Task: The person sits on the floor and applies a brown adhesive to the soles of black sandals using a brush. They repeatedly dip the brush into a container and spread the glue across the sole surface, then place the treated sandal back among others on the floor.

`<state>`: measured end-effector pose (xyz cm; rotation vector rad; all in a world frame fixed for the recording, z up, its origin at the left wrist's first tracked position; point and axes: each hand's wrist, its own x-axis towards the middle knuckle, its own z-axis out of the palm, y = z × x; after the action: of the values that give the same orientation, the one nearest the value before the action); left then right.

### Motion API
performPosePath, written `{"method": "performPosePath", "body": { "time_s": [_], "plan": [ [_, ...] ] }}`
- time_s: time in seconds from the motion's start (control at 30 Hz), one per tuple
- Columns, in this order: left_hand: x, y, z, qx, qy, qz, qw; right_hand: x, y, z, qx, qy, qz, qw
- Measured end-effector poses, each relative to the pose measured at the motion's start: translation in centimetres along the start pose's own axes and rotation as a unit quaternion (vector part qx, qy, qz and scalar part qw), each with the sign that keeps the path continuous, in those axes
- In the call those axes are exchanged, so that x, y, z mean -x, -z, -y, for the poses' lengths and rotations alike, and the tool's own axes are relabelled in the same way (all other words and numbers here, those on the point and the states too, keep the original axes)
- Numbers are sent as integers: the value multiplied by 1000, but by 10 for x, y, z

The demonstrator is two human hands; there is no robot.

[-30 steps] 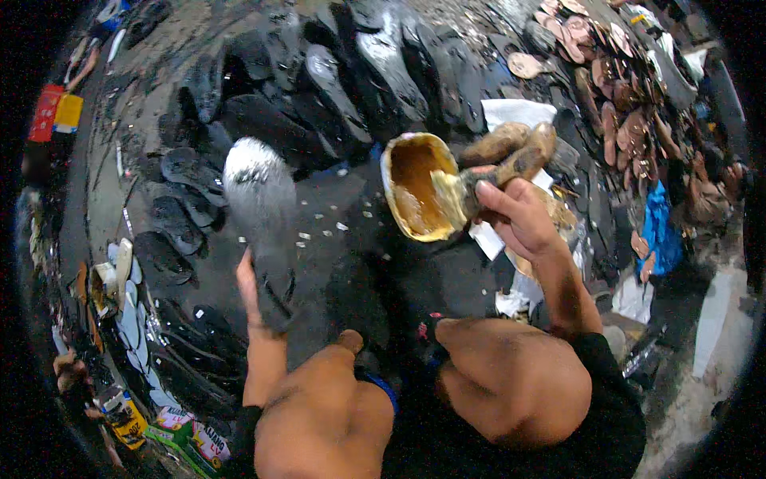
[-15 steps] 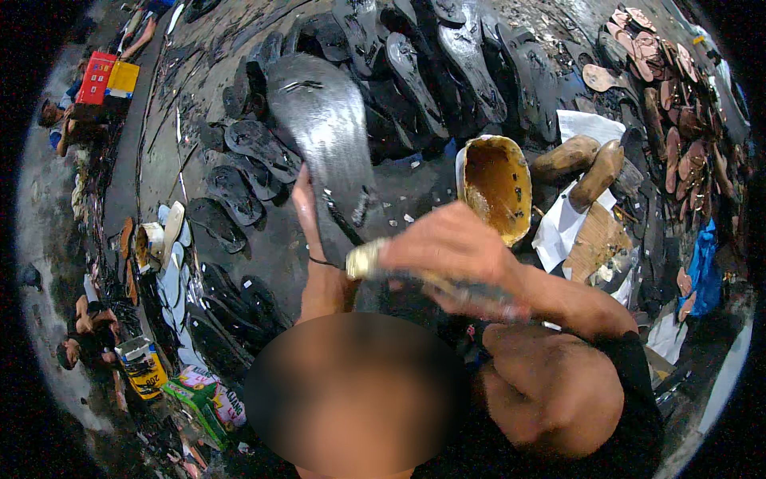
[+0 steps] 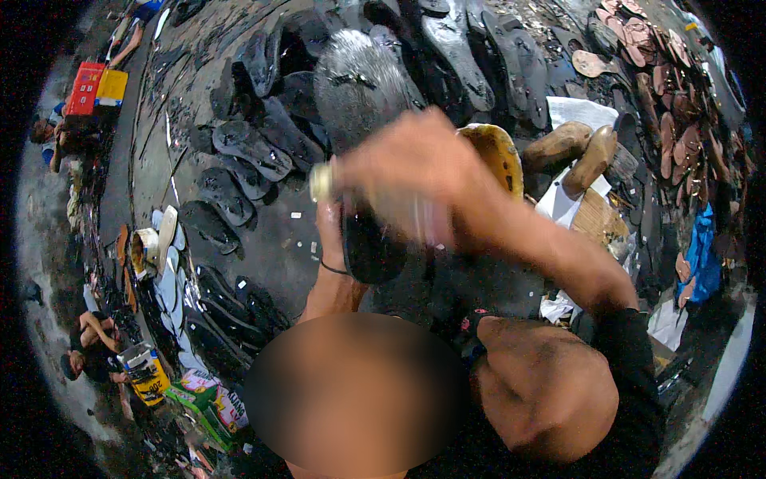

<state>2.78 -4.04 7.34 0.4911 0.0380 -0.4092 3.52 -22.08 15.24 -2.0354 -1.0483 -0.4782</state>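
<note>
Black and shiny, one glossy sole takes centre stage in the head view, broad end pointing far, rounded end near, and it's right there in the left hand, which comes up along its left edge. Across its middle goes the right hand, over the sole, a real blur, covering a good stretch of it. And look, the pale tip of a brush pokes out on the left, close by the left hand; whether it touches anything, I can't tell.

Now the count: one brush, one amber-lined tub to the right, partly behind the right forearm; two wooden lasts just right of that; one blue bag well over on the right. Four dark soles step down the floor at left. Black footwear crowds the far side, too overlapped to count, same for the tan soles far right. One red box, one yellow box, far left; one green carton, near left.

And the hands: left one grasping the glossy sole, fingers mostly hidden behind it; right one closed round the brush, finger detail smeared away.
</note>
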Motion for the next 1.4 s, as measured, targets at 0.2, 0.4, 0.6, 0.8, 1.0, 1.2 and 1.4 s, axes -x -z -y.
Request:
{"method": "performPosePath", "body": {
  "time_s": [0.2, 0.4, 0.6, 0.8, 1.0, 1.2, 1.4],
  "plan": [
    [-8, -27, -7, -40, -63, 33, 997, 18, 1, 47, -79, 20, -13, 997],
    [-20, 9, -22, -3, -37, -7, 999, 38, -13, 51, -175, 21, -7, 984],
    [6, 15, -20, -62, -170, -266, 947, 63, -23, 51, -236, -91, 219, 942],
    [190, 151, 42, -456, -60, -401, 793, 59, -4, 44, -149, -422, 21, 894],
    [110, 143, -40, -173, -179, -378, 892, 79, -6, 34, -56, -449, 62, 890],
    [66, 227, -155, -36, -249, -365, 896, 94, -13, 20, -44, -461, 87, 882],
    [189, 178, -63, -732, -256, -537, 334, 167, 19, -51, 194, -404, -29, 893]
  ]
}}
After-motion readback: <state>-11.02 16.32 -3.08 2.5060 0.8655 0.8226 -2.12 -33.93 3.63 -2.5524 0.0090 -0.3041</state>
